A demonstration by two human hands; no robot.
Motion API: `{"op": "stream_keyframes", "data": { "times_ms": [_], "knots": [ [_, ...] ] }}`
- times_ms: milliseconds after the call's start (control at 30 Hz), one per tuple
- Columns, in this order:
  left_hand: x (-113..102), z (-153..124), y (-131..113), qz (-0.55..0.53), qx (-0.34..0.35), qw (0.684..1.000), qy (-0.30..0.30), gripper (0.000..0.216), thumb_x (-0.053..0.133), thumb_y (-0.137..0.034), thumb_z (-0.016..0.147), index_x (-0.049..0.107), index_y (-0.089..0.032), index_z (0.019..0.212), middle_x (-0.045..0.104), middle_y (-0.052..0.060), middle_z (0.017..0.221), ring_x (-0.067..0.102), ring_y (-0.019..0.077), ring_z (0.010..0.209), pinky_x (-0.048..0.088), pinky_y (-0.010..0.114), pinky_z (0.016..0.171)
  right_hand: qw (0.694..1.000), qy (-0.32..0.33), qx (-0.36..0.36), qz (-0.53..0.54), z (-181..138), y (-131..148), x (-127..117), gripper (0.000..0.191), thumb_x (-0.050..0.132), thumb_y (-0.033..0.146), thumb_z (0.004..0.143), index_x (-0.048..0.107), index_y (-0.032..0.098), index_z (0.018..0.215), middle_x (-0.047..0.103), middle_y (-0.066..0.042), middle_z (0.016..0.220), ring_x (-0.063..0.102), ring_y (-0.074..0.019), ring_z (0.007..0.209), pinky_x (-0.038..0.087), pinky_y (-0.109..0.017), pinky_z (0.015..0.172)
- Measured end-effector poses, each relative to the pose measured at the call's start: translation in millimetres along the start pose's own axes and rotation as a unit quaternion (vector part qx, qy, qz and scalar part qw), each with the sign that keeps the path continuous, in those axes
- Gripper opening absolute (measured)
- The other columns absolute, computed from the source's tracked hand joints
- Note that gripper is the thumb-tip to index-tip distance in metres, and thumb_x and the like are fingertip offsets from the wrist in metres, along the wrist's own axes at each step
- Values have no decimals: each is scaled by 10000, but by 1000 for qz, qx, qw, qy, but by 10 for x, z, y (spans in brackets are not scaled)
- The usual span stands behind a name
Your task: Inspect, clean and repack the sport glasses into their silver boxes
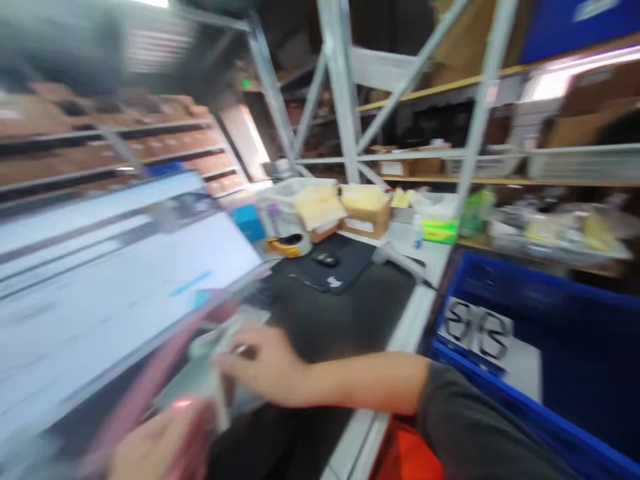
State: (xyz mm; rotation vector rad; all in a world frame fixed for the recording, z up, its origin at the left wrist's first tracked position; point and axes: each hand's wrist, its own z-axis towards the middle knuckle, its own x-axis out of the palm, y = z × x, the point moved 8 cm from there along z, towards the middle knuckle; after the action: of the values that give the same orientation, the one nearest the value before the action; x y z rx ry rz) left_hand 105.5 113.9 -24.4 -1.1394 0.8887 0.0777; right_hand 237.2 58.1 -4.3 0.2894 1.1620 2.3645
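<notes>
The picture is smeared by motion. My right hand [265, 368] reaches left across the dark desk mat [345, 320], and its fingers are closed on a clear plastic packet [213, 360] just below a large monitor [100, 287]. My left hand [150, 448] is at the bottom edge, next to a long pinkish-red strip [145, 393] that runs up towards the packet. Its fingers are too blurred to read. A small red light [183, 403] glows between the two hands.
At the back of the desk are a black mouse [325, 260], a yellow tape roll [287, 245], cardboard boxes [367, 212] and a green box [440, 231]. A grey handheld scanner [400, 257] lies near the desk's right edge. A blue crate [550, 333] stands to the right. Metal shelving rises behind.
</notes>
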Motion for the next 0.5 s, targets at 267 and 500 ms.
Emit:
{"op": "stream_keyframes", "data": {
  "times_ms": [267,500],
  "knots": [
    [-53,-401,-149,154,-115,981,-39,398,390,-492,825,413,-219,537,439,0,501,451,170,534,229,288,554,994,-82,-55,47,43,-3,-354,120,783,265,780,751,255,664,762,-25,856,698,-223,901,487,-424,1001],
    [42,-529,-165,113,-103,988,-13,392,421,-451,828,319,-216,531,345,-17,511,367,140,518,179,293,532,979,-194,-31,46,-44,-29,-643,48,762,288,809,786,258,779,754,-16,809,691,-204,788,555,-355,771]
  ]
}}
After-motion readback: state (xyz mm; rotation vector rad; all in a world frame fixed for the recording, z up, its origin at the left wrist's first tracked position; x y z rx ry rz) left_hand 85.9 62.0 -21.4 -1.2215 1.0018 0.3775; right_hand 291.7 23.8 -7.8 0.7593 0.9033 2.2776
